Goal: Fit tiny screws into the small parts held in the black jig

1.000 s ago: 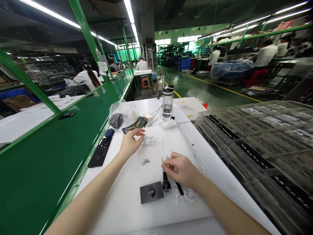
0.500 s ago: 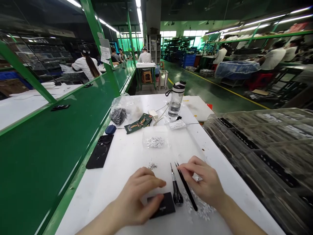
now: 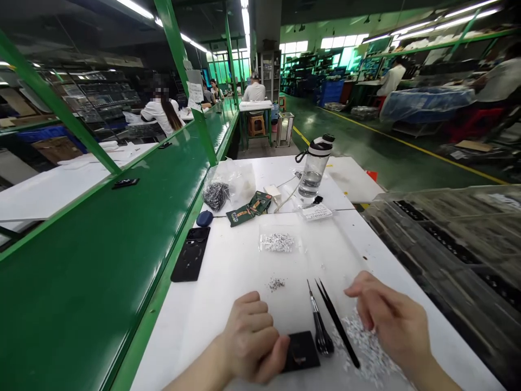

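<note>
My left hand (image 3: pixel 254 339) is curled into a loose fist beside a small black plate (image 3: pixel 301 352), its thumb over the plate's left edge. No object shows in its fingers. My right hand (image 3: pixel 393 317) hovers with bent, parted fingers above scattered small white pieces (image 3: pixel 372 350), holding nothing visible. Between the hands lie a thin-tipped screwdriver (image 3: pixel 319 326) with a dark handle and black tweezers (image 3: pixel 337 326), side by side. Farther off is a little pile of tiny parts (image 3: pixel 277 284). Behind it, a clear bag (image 3: pixel 279 243) contains many small white pieces.
A water bottle (image 3: pixel 313 168) stands at the back of the white table. Nearby are a labelled packet (image 3: pixel 317 212), green packets (image 3: pixel 249 210), a bag of dark parts (image 3: pixel 216 195), a blue round case (image 3: pixel 204 218) and a phone (image 3: pixel 191 255). Stacked trays (image 3: pixel 448 239) flank the right; a green bench (image 3: pixel 134 239) the left.
My left hand has curled its fingers in and lifted off most of the black plate. My right hand has moved right, away from the tweezers. The view has turned left.
</note>
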{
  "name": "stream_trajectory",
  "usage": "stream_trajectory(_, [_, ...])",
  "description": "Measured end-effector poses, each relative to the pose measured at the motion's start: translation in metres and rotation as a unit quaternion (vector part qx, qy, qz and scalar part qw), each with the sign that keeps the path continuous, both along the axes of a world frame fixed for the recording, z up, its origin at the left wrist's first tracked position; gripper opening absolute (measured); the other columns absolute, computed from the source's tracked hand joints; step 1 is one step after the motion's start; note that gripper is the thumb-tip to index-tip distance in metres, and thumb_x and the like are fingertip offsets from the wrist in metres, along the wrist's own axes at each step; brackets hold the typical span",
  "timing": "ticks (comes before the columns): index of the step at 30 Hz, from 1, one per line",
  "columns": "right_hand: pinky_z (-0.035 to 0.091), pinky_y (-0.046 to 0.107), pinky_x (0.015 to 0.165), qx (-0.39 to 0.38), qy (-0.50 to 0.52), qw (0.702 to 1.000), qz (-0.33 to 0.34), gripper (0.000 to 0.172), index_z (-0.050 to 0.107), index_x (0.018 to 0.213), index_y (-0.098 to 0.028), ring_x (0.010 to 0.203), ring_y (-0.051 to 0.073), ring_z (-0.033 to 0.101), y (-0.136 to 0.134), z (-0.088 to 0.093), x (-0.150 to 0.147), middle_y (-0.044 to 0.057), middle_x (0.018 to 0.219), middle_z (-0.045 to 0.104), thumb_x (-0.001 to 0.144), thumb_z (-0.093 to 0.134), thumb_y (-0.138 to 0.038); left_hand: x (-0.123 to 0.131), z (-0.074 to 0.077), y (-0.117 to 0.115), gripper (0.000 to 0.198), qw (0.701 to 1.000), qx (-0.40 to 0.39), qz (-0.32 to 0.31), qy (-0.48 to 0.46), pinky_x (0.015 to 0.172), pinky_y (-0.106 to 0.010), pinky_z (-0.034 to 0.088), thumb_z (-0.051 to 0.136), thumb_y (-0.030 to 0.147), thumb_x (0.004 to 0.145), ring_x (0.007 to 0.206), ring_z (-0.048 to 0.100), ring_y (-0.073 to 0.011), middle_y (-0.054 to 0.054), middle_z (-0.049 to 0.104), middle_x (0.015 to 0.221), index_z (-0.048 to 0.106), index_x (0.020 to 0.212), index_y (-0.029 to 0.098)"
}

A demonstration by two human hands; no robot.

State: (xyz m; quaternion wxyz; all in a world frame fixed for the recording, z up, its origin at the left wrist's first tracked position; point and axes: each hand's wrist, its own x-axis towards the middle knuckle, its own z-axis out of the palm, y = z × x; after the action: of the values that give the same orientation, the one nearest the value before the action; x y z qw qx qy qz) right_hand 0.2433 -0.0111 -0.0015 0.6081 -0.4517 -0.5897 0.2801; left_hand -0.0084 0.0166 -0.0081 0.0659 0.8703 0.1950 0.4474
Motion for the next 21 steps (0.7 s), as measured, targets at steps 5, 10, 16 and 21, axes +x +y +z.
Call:
stream_trajectory(5, [0.03, 0.031, 0.043, -0.037, 0.19, 0.981, 0.028, 0.032, 0.054, 0.071, -0.028, 0.042, 0.015, 0.023, 0.003, 0.034, 0.02, -0.006, 0.043, 0.019, 0.098, 0.038, -0.035, -0.008, -0.015, 0.006, 0.031, 0.998, 0.02, 0.0, 0.055, 0.057, -0.025, 0.042, 0.057, 0.028, 0.095, 0.053, 0.043, -0.0091, 0.005, 0.046, 0.058, 0.051, 0.067, 0.015])
stream_trajectory(10, [0.009, 0.035, 0.037, -0.031, 0.284, 0.958, 0.03, 0.037, 0.028, 0.063, -0.026, 0.044, 0.014, 0.002, -0.004, 0.077, 0.059, -0.006, 0.053, 0.007, 0.091, 0.048, -0.04, -0.013, -0.031, 0.012, 0.025, 0.991, -0.008, 0.007, 0.137, 0.081, -0.035, 0.059, 0.057, 0.035, 0.098, 0.092, 0.065, -0.0165, -0.008, 0.066, 0.111, 0.062, 0.114, 0.016])
stream_trajectory(16, [0.018, 0.022, 0.037, -0.057, 0.242, 0.968, 0.04, 0.04, 0.045, 0.073, -0.022, 0.042, 0.006, 0.011, -0.073, 0.063, 0.082, -0.011, 0.053, 0.021, 0.095, 0.047, -0.055, -0.012, -0.03, 0.019, 0.028, 0.976, -0.061, 0.063, 0.201, 0.09, -0.04, 0.057, 0.056, 0.034, 0.098, 0.104, 0.064, -0.0197, -0.01, 0.062, 0.123, 0.061, 0.12, 0.018])
stream_trajectory(21, [0.05, 0.023, 0.053, -0.204, 0.052, 0.975, 0.071, 0.031, 0.062, 0.103, -0.014, 0.06, 0.009, 0.057, -0.18, 0.023, 0.056, 0.0, 0.083, 0.063, 0.097, 0.055, -0.044, -0.009, -0.026, 0.021, 0.029, 0.971, -0.073, 0.1, 0.206, 0.092, -0.041, 0.057, 0.056, 0.035, 0.098, 0.106, 0.063, -0.0203, -0.01, 0.062, 0.125, 0.061, 0.121, 0.018])
